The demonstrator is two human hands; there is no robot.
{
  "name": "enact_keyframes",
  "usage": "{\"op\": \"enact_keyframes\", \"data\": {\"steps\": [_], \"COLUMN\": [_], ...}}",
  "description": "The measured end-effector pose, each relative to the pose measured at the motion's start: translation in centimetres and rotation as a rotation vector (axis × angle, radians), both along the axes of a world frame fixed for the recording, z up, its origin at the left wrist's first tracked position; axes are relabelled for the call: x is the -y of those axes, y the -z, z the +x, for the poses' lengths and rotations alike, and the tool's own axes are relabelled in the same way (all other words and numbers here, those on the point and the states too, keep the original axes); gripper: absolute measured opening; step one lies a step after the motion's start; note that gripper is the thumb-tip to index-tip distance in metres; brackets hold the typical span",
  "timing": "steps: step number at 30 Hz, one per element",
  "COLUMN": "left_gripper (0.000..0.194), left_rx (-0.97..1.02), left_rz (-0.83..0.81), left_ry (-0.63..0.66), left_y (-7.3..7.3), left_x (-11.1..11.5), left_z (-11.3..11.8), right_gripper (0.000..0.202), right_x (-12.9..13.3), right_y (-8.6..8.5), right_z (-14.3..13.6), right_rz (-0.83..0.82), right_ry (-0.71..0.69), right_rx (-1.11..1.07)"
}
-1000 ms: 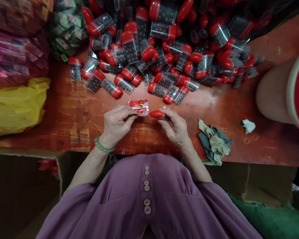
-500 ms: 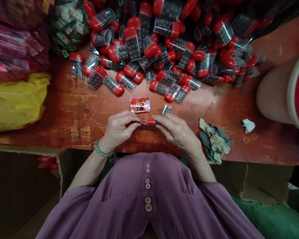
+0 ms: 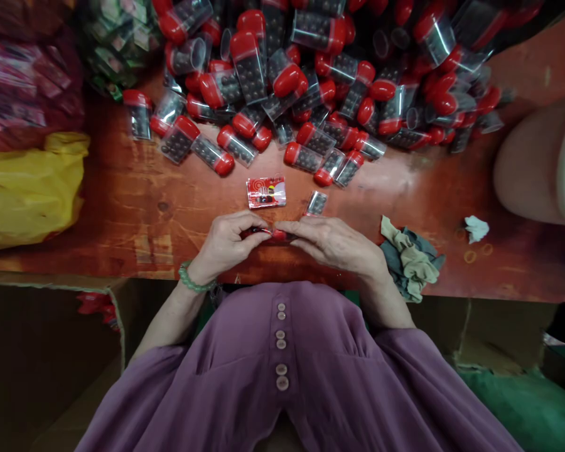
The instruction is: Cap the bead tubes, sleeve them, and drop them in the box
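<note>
Between my hands, low over the table, is a small red-capped container (image 3: pixel 279 234), mostly hidden by fingers. My left hand (image 3: pixel 233 242), with a green bead bracelet at the wrist, pinches a thin red piece at the container's left end. The fingers of my right hand (image 3: pixel 327 243) are closed on the container's right side. Just beyond them lie a red printed packet (image 3: pixel 266 192) and a small clear case with dark beads (image 3: pixel 317 203). A large heap of red-capped clear containers with dark beads (image 3: pixel 249 69) covers the back of the table.
The wooden table (image 3: pixel 122 207) has a yellow bag (image 3: pixel 28 188), a pink bag (image 3: pixel 31 94) and a green bag of packets (image 3: pixel 120 41) at left. At right are crumpled cloths (image 3: pixel 412 260), a white scrap (image 3: pixel 476 229), rubber bands (image 3: pixel 469 256) and a bucket (image 3: pixel 527 169).
My left fingers have moved closer to my right hand, covering more of the red-capped container. The view has shifted slightly.
</note>
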State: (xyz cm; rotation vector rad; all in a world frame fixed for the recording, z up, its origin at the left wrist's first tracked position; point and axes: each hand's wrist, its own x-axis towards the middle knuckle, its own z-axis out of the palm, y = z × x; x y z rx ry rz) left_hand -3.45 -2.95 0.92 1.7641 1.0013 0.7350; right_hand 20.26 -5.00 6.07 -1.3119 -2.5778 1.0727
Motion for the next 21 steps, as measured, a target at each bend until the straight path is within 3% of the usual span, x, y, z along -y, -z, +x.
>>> {"op": "enact_keyframes", "data": {"steps": [4, 10, 17, 21], "left_gripper": [0.024, 0.015, 0.018, 0.017], "left_rx": [-0.025, 0.018, 0.018, 0.076], "left_rz": [-0.082, -0.121, -0.215, -0.256], "left_ry": [0.085, 0.091, 0.118, 0.092], "left_y": [-0.2, -0.3, -0.6, -0.9], "left_x": [0.1, 0.3, 0.0, -0.1], "left_z": [-0.2, 0.4, 1.2, 1.0], "right_gripper": [0.039, 0.038, 0.029, 0.025], "right_x": [-0.3, -0.4, -0.8, -1.2], "right_y": [0.1, 0.8, -0.3, 0.2], "right_z": [-0.2, 0.0, -0.1, 0.3], "right_rz": [-0.027, -0.098, -0.206, -0.27], "right_ry": [-0.015, -0.024, 0.02, 0.014], "right_rx": [-0.037, -0.11, -0.011, -0.177]}}
